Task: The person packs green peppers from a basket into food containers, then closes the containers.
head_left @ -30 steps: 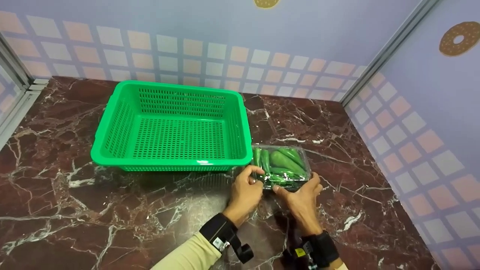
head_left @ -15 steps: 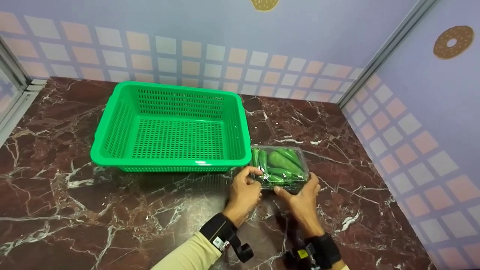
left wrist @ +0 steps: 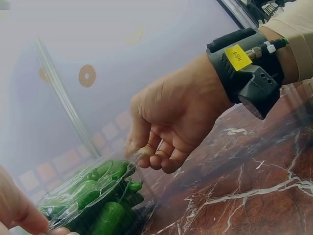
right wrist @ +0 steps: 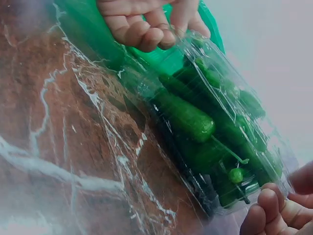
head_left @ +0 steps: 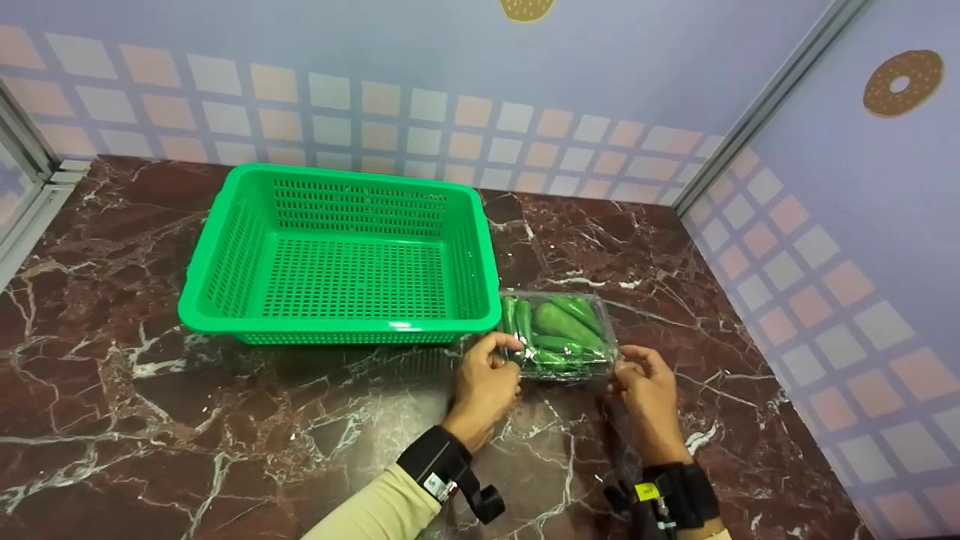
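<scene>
A clear plastic clamshell box of green cucumbers (head_left: 559,330) sits on the marble table just right of a green basket (head_left: 337,255). My left hand (head_left: 487,375) pinches the box's near left corner. My right hand (head_left: 645,379) pinches its near right corner. In the left wrist view the left hand (left wrist: 166,127) curls over the box (left wrist: 93,196). The right wrist view shows the box (right wrist: 215,127) close up, with left-hand fingers (right wrist: 142,24) at its top and right-hand fingertips (right wrist: 274,210) at its lower edge.
The green perforated basket holds nothing and stands on the dark red marble table (head_left: 150,420). Tiled walls close the back and the right side (head_left: 825,247). A metal frame (head_left: 30,202) runs along the left edge.
My right hand has slid from the middle of the box's near edge out to its near right corner. The left hand and the box have stayed put.
</scene>
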`<state>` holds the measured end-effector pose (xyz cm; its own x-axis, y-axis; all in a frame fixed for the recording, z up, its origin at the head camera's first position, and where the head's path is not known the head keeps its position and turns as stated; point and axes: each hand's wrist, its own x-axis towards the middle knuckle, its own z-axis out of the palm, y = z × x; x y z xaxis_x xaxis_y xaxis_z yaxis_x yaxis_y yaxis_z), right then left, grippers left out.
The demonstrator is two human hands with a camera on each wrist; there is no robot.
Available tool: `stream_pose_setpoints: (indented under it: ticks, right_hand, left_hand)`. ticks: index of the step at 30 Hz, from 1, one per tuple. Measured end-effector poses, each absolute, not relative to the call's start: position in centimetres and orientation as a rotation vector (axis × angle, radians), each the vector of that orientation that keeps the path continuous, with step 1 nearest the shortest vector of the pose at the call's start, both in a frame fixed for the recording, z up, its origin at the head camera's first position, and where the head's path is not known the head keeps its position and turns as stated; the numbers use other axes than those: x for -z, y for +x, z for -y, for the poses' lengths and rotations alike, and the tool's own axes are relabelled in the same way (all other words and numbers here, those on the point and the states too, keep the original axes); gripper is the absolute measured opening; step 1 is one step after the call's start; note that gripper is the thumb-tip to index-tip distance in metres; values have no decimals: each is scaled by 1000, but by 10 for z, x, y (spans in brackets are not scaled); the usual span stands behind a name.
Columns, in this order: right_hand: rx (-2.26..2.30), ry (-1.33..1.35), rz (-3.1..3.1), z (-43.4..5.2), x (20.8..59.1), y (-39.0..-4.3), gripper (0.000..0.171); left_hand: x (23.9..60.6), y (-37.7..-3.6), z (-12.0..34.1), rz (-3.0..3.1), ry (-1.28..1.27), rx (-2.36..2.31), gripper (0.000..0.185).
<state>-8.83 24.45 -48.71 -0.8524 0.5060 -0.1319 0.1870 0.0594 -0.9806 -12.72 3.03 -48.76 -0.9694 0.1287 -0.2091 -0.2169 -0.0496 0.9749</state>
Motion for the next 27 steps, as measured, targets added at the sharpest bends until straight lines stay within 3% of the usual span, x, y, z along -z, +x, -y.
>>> stream_pose_setpoints:
  ticks: [8, 15, 21, 27]
  right_hand:
    - [-1919, -698, 2030, -249, 486, -92, 30]
    - [-2108, -805, 1999, -256, 483, -94, 11]
    - [-2294, -823, 1908, -258, 486, -94, 31]
    - [-2243, -765, 1823, -254, 494, -94, 35]
  left_hand:
    - [486, -126, -30, -1994, -88, -2097, 35]
    - [489, -126, -30, -1992, -64, -2112, 36]
    - [488, -125, -31, -1984, -35, -2133, 35]
    - [488, -124, -33, -1966, -49, -2140, 32]
